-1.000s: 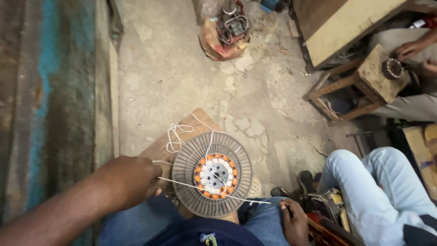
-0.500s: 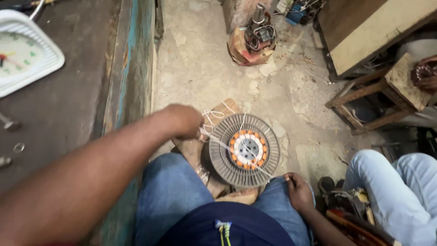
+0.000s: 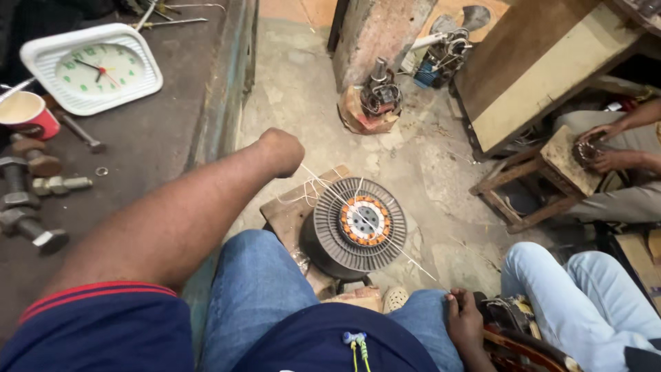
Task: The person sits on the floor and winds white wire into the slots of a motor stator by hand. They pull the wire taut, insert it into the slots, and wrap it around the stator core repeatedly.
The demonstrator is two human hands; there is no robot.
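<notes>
- Motor stator (image 3: 358,224): round grey finned disc with an orange-and-copper core, lying flat on a small wooden block (image 3: 292,207) on the concrete floor, just ahead of the person's knees. Flat placement keeps the core facing up and reachable from both sides.
- White string (image 3: 323,186): runs taut from the left fist, across the stator's core, down to the right hand; loose loops lie on the wooden block just left of the stator. The straight line suggests it is under tension between the two hands.
- Left hand (image 3: 282,151): raised up and to the left of the stator, fingers curled into a tight fist around the string end, arm extended as if to keep the line stretched.
- Right hand (image 3: 465,324): below and right of the stator, resting by the person's thigh, fingers closed narrowly on the other end of the string; the exact pinch cannot be made out.
- Workbench (image 3: 138,138): dark metal top, left of the stator; carries a white square clock (image 3: 93,69), a red cup (image 3: 27,114) and large bolts (image 3: 31,200).
- Second motor winding (image 3: 375,96): stands on the floor beyond the stator, well apart.
- Wooden stool (image 3: 544,176): right of the stator; another person's hands (image 3: 606,148) work a small coil on it.
- Further person's jeans leg (image 3: 578,303): lower right of the stator.
</notes>
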